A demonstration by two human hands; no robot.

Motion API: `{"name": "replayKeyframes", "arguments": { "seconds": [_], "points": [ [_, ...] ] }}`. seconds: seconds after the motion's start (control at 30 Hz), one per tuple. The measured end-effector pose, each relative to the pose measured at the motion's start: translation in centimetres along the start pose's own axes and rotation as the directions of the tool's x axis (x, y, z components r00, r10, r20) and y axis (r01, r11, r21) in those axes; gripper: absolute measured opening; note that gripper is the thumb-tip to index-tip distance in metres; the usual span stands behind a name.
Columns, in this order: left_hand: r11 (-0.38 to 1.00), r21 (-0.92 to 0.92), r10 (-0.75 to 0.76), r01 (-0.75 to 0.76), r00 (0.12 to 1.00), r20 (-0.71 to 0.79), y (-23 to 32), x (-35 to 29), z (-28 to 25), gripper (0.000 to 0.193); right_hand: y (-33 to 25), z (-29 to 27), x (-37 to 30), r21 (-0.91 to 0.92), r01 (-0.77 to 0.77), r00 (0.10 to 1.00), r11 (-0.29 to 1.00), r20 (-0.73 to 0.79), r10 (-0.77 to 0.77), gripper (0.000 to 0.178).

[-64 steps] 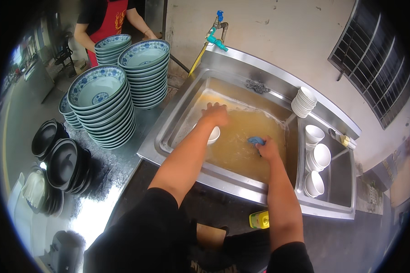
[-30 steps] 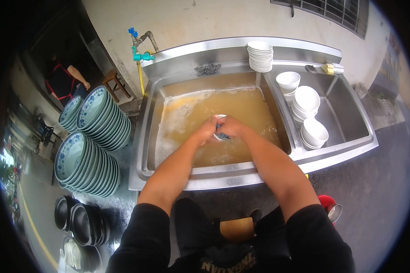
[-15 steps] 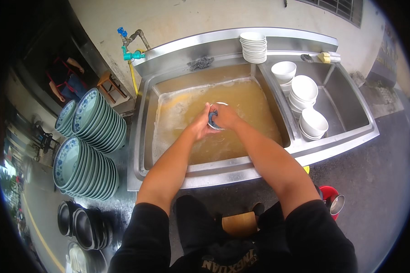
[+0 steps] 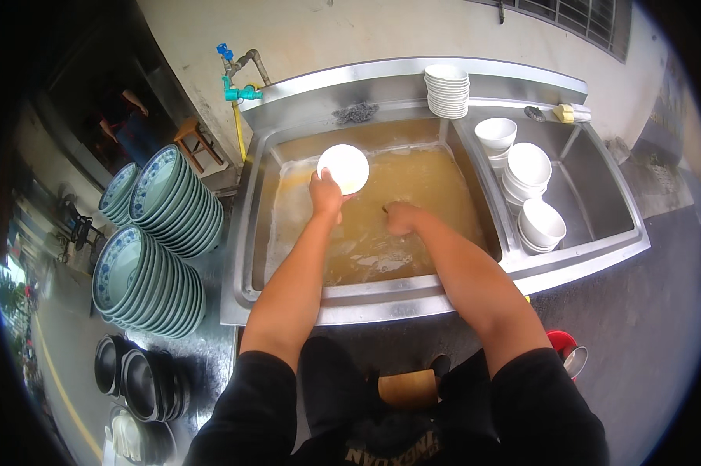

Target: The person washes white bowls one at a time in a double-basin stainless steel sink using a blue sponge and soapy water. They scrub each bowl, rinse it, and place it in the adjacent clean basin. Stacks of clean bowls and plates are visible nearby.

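My left hand (image 4: 326, 194) grips a small round white dish (image 4: 344, 168) by its near edge, above the cloudy brown water (image 4: 436, 202) of the large sink basin. Whether the dish is flat or a shallow bowl is hard to tell. To its right, my right hand (image 4: 402, 219) dips into the water, fingers curled and partly under the surface. A small dark bit shows at its fingertips; the rest of what it holds is hidden.
On the sink's back ledge are a stack of white dishes (image 4: 447, 92) and a dark scouring pad (image 4: 356, 113). White bowls (image 4: 528, 165) stand in stacks by the right basin. Green-blue bowls (image 4: 152, 272) and black bowls (image 4: 142, 384) are piled at left. A person (image 4: 129, 124) is in the doorway.
My hands have moved apart. The left has carried the white dish up and leftward; the right, seen earlier pressing a blue cloth in it, has moved right and down into the water.
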State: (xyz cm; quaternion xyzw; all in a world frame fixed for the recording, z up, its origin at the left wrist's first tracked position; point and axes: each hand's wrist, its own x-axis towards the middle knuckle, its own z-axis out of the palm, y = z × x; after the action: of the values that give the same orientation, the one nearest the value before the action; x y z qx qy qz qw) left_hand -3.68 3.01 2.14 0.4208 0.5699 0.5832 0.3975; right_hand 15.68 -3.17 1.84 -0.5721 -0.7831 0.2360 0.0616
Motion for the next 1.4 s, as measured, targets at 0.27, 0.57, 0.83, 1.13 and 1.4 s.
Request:
{"name": "replayKeyframes", "arguments": {
  "seconds": [0.27, 0.57, 0.83, 1.13, 1.4],
  "points": [
    [0.657, -0.473, -0.44, 0.587, 0.808, 0.391, -0.2, -0.3, -0.3, 0.032, -7.3, -1.8, -1.4, 0.29, 0.397, 0.665, 0.871, -0.745, -0.055, 0.033],
    [0.731, -0.105, -0.364, 0.674, 0.515, 0.776, 1.4, -5.2, 1.1, 0.019, -6.1, -4.5, -1.7, -0.013, 0.239, 0.424, 0.971, -0.898, -0.117, 0.037],
    [0.731, 0.043, -0.321, 0.681, 0.288, 0.902, 2.8, -6.1, 1.6, 0.019, -0.6, -6.6, -1.8, 0.99, 0.066, 0.996, -0.123, -0.057, 0.073, 0.04],
    [0.66, -0.136, -0.421, 0.739, 0.514, 0.748, 6.8, -8.0, 2.3, 0.045, -0.4, -6.0, 0.2, 0.909, 0.295, 0.874, -0.294, -0.133, 0.468, 0.038],
    [0.725, -0.301, -0.374, 0.62, 0.721, 0.584, 2.6, -5.3, 3.6, 0.038, 5.7, -2.1, 3.5, 0.847, -0.061, 0.757, 0.528, -0.306, 0.578, 0.065]
  ]
}}
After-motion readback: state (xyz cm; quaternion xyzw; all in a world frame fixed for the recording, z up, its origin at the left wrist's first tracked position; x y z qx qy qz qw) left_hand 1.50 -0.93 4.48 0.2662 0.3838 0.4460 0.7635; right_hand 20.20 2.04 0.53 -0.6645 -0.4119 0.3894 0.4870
